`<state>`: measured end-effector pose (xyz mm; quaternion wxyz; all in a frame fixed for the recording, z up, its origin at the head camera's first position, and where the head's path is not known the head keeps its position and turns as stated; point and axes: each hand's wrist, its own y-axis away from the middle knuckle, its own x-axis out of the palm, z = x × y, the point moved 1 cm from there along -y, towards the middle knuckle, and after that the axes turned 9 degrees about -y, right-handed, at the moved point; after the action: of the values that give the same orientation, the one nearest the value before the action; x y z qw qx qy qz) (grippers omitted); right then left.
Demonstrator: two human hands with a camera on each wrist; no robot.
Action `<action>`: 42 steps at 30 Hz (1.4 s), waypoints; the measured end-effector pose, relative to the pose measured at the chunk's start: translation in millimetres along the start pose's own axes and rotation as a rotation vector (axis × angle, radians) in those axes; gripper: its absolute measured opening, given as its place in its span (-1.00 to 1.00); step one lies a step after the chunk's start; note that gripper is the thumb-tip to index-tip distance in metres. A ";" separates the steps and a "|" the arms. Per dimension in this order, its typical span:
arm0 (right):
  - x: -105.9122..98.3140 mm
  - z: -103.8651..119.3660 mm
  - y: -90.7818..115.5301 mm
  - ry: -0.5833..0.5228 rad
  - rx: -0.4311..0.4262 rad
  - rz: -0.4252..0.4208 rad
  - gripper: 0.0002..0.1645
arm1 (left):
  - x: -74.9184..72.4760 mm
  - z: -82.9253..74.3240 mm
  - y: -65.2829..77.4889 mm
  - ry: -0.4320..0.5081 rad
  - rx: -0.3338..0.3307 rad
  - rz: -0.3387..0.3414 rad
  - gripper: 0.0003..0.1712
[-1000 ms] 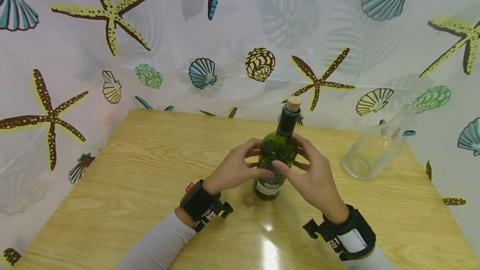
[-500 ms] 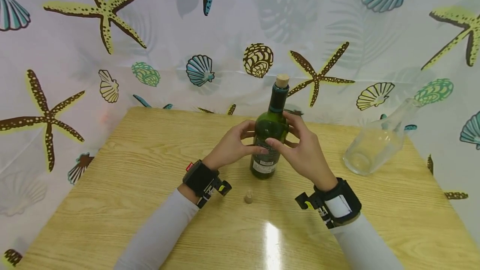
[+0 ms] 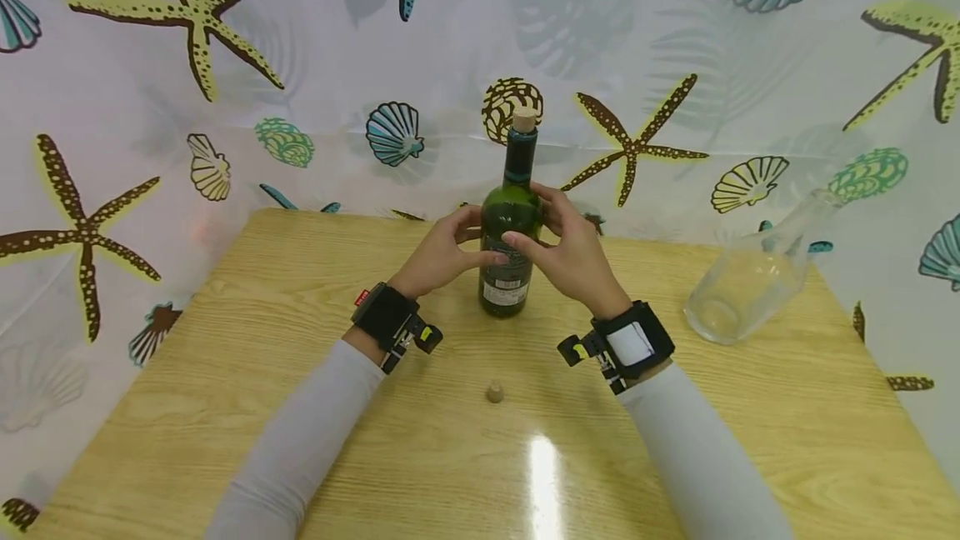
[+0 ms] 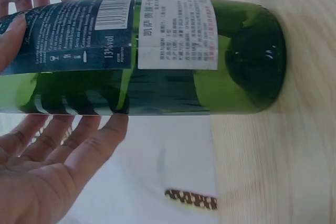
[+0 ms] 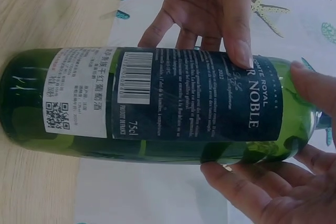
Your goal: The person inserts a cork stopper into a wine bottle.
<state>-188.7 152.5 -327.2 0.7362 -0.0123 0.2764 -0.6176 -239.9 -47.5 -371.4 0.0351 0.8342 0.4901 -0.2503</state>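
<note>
A green wine bottle [image 3: 504, 288] stands near the far part of the table, with a pale cork [image 3: 525, 119] in its mouth. My left hand [image 3: 438, 255] holds its left side, thumb across the front and fingers behind. From the other side my right hand [image 3: 573, 261] grips it around the shoulder, its thumb on the dark label. In the left wrist view the bottle's base [image 4: 257, 51] is right at the wooden surface. The right wrist view shows the bottle's back label [image 5: 194, 98] between both hands.
A small cork-coloured piece [image 3: 494, 392] lies on the wooden table [image 3: 300, 407], nearer to me than the bottle. At the right stands a clear glass decanter [image 3: 738, 307] with a narrow slanted neck. A curtain [image 3: 450, 40] printed with shells and starfish hangs behind.
Both hands have carried the wine bottle away from me and leftward, and it now looks more upright. The small cork-coloured piece and decanter stay in place while the head view shifts slightly.
</note>
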 end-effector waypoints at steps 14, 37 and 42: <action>20.0 -8.3 -39.8 -0.057 0.020 0.006 -0.13 | -31.4 22.0 -16.3 0.023 0.002 -0.036 -0.33; -44.0 -10.1 41.7 0.250 -0.010 -0.181 0.00 | 13.0 20.5 62.1 -0.371 -0.232 0.238 -0.41; -75.7 -8.6 78.4 0.362 -0.194 -0.395 -0.16 | 38.2 0.2 84.8 -0.453 -0.115 0.382 -0.42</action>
<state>-128.0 243.3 -333.0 0.5357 -0.0261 0.4533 -0.7120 -154.1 -60.8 -404.7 0.2371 0.8308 0.3175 -0.3909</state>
